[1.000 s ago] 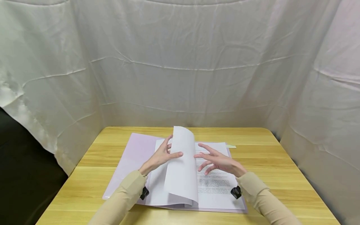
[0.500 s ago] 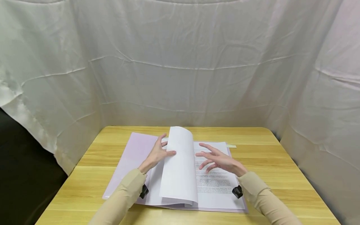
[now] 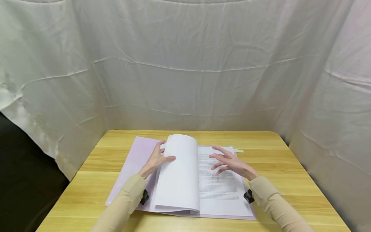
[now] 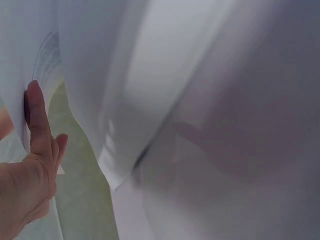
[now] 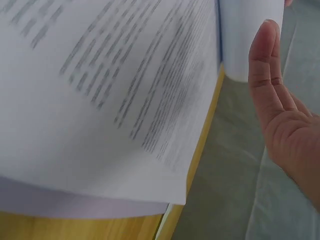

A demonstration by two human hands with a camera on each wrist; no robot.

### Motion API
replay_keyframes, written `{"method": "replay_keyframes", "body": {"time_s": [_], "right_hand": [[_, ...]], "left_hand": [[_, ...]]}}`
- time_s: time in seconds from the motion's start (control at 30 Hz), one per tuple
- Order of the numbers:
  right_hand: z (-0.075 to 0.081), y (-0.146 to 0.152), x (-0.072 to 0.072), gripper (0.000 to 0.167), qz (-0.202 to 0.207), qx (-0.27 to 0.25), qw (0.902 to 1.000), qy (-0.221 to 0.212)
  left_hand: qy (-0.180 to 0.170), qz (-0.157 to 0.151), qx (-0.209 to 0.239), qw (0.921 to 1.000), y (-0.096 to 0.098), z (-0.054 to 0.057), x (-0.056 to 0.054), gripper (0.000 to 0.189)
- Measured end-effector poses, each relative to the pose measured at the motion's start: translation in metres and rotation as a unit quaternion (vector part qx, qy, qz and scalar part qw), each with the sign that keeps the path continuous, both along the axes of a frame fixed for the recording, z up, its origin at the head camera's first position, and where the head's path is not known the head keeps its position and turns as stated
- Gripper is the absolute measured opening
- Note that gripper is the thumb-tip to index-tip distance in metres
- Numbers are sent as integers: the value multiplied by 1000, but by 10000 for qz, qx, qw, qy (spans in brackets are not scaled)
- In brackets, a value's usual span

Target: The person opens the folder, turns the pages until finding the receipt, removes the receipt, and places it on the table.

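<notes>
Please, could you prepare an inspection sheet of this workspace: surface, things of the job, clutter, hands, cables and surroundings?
Surface: wood-grain tabletop.
Job's things: lilac folder lying open; curled page raised near its middle; printed page on its right side; pale strip sticking out at its upper right.
Clutter: nothing seen.
Left hand: holds the curled page, thumb in front, fingers partly behind.
Right hand: fingers spread over the printed page; contact unclear.
Cables: nothing seen.
Surroundings: pale curtain behind and on both sides; black area at lower left.
</notes>
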State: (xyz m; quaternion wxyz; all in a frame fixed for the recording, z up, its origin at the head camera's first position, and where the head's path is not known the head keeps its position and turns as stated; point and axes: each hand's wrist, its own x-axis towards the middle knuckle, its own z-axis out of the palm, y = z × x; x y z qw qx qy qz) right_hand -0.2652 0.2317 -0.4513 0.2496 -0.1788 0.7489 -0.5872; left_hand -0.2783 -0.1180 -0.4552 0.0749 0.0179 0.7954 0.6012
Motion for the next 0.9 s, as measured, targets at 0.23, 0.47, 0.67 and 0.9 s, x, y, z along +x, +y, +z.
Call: {"method": "replay_keyframes", "body": {"time_s": [0.23,0.47,0.67,0.9], "right_hand": [[-5,8,-6,67,-271,120,9992,259],[-8,15,-12,69,-381,208,9986,298],[-12,19,-18,68,-475,289,9977,378],[-14,23,-23,68,-718,548,9943,562]], "left_hand": [[138,-76,-309,9994,-10,-6,-3,96],[255,-54,-825,9963,-19,-12,-5,95],[161,-132,-1131,9934,-24,-13,-4,98],[394,-250,-1837,9819,-27,-16,-2,100]]}}
